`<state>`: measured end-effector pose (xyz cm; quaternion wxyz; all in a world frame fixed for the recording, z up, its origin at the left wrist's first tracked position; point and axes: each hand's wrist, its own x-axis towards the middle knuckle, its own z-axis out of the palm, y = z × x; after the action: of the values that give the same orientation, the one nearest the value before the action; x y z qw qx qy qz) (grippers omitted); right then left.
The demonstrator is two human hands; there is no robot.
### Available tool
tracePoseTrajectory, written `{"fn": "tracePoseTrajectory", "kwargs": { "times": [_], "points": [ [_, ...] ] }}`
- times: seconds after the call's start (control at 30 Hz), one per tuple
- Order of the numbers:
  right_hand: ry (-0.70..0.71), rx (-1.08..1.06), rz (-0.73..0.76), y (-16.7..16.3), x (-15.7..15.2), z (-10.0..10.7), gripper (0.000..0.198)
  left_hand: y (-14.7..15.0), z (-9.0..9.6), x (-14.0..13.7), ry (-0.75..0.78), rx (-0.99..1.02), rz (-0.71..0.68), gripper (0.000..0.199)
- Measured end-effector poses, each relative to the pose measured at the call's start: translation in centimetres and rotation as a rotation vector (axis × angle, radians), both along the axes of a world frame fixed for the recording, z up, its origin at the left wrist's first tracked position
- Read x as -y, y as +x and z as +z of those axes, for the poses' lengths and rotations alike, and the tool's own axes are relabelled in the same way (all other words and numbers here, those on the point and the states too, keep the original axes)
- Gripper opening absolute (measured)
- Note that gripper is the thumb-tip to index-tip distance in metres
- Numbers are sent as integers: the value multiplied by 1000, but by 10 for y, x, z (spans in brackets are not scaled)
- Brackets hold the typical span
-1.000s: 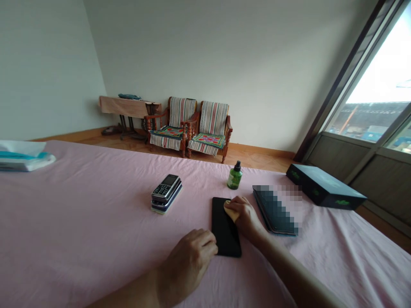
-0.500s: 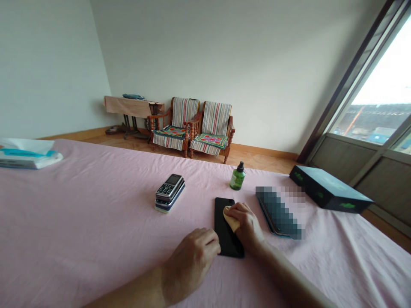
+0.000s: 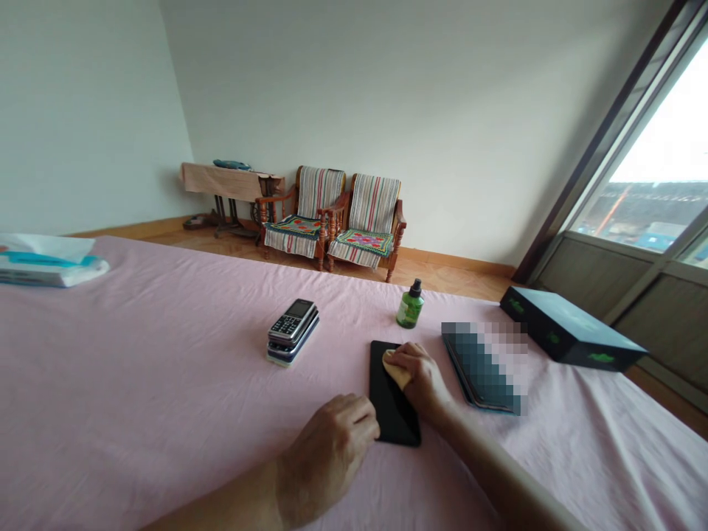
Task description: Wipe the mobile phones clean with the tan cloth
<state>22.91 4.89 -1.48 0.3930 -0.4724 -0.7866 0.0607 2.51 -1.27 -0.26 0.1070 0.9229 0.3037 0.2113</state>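
Observation:
A black smartphone (image 3: 391, 409) lies flat on the pink tablecloth (image 3: 166, 369). My right hand (image 3: 420, 376) presses a small yellow cloth (image 3: 396, 369) onto the phone's upper half. My left hand (image 3: 332, 450) rests at the phone's lower left corner, fingers curled against its edge. A small green bottle (image 3: 410, 306) with a black cap stands upright just beyond the phone.
A stack of phones topped by a keypad phone (image 3: 293, 330) sits left of the black one. A dark flat device (image 3: 481, 365) lies to the right, a dark box (image 3: 569, 328) beyond it. A tissue pack (image 3: 47, 259) is far left. Two chairs (image 3: 337, 221) stand by the wall.
My right hand with the cloth slid down the phone's screen, then back up towards its top edge. The left hand stayed at the corner. The view shifted slightly.

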Motion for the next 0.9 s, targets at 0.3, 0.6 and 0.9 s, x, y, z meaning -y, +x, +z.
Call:
{"fn": "tracePoseTrajectory", "kwargs": {
  "times": [0.3, 0.6, 0.9],
  "points": [
    [7, 42, -7, -21, -42, -5, 20, 0, 1, -2, 3, 4, -12, 14],
    [-57, 44, 122, -24, 16, 3, 18, 2, 5, 3, -77, 132, 80, 20],
    [-184, 24, 234, -26, 79, 13, 20, 2, 8, 0, -155, 273, 183, 23]
  ]
}}
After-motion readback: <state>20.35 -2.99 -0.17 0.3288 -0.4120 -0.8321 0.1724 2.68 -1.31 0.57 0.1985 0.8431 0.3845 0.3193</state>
